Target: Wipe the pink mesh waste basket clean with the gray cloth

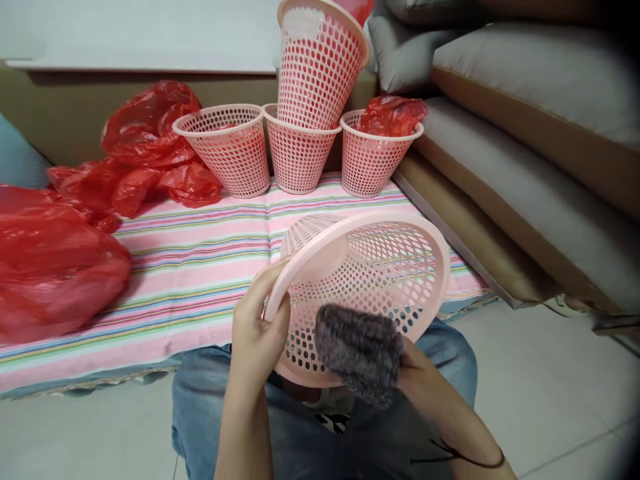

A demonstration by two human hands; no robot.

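Note:
My left hand (263,323) grips the rim of a pink perforated plastic basket (439,267), thumb on the inside and fingers behind. The basket lies tilted over my lap, its mouth turned towards me. In front of its lower rim, my right hand (413,370) is closed on a dark grey fuzzy cloth (357,347). The cloth hides most of the fingers and part of the basket's inside wall. Whether the cloth touches the basket is hard to tell.
Behind stand pink baskets, a left one (230,160), a middle one (300,160) with a tilted basket (315,80) in it, and a right one (375,163). Red plastic bags (55,260) lie left on the striped cloth (200,267). Grey-brown cushions (540,160) are piled at right.

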